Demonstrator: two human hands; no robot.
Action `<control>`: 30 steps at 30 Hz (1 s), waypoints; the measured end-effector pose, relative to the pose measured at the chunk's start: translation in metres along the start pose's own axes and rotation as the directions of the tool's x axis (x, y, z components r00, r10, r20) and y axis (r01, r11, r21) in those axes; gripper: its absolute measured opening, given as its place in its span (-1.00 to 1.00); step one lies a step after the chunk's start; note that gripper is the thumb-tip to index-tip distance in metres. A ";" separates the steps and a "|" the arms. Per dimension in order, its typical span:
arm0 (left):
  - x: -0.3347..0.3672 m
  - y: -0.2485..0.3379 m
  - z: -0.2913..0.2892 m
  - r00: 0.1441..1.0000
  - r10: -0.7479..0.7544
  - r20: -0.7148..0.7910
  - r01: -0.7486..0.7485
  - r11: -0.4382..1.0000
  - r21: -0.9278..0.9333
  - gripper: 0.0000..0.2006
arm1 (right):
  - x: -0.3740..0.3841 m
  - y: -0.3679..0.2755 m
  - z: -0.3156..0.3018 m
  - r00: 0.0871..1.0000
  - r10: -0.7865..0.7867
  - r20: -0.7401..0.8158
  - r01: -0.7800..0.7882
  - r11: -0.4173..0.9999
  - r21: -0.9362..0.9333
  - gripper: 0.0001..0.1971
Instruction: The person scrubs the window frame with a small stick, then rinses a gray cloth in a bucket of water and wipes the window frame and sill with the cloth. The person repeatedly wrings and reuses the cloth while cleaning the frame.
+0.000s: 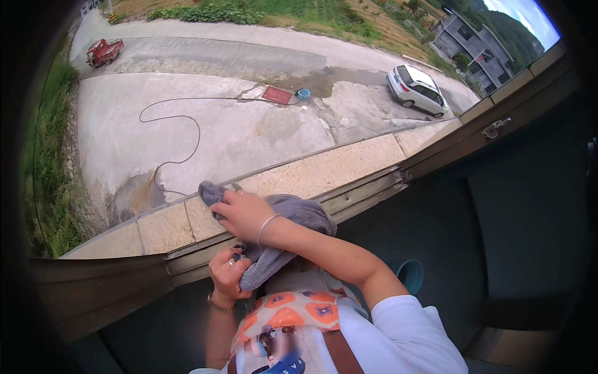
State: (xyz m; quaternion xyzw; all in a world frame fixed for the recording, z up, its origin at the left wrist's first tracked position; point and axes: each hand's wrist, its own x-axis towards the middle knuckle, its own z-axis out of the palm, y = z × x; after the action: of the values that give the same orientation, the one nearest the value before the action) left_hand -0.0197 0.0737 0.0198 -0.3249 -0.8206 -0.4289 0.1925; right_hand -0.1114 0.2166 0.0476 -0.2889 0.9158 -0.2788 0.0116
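A fluffy grey towel is bunched over the window ledge and hangs down toward my body. My right hand is closed on its far left part, pressing it down on the pale stone sill. Below and a little to the left, my left hand is curled with its fingers closed, beside a hanging fold of the towel. A small dark piece shows at its fingertips, but I cannot make out what it is.
The metal window frame runs along the sill, with a latch on its right part. A teal bucket stands to my right. Outside, far below, are a hose, a red mat, a blue basin, a white car and a red cargo vehicle.
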 end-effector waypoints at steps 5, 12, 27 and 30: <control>0.001 0.008 -0.006 1.000 0.020 0.002 -0.020 0.995 -0.093 -0.71 | -0.049 -0.013 -0.035 0.976 0.160 0.150 -0.162 0.987 0.001 -0.79; 0.026 0.056 0.021 0.959 0.208 0.194 -0.156 0.955 -0.252 -0.77 | -0.140 0.022 -0.090 0.900 0.418 -0.126 -0.436 0.851 -0.292 -0.79; -0.008 0.110 0.149 0.901 -0.062 0.430 0.247 0.887 -0.390 -0.83 | -0.244 0.121 -0.110 0.672 0.425 -0.606 -0.482 0.873 0.078 -0.78; -0.035 0.101 0.176 0.841 -0.199 0.504 0.404 0.850 -0.338 -0.77 | -0.267 0.087 -0.084 0.618 0.492 -0.613 -0.390 0.869 0.305 -0.79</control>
State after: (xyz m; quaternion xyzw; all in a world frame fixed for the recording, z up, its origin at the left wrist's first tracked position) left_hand 0.0692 0.2496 -0.0407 -0.3125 -0.7683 -0.5377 -0.1514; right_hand 0.0502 0.4610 0.0365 0.0678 0.8767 -0.4163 -0.2313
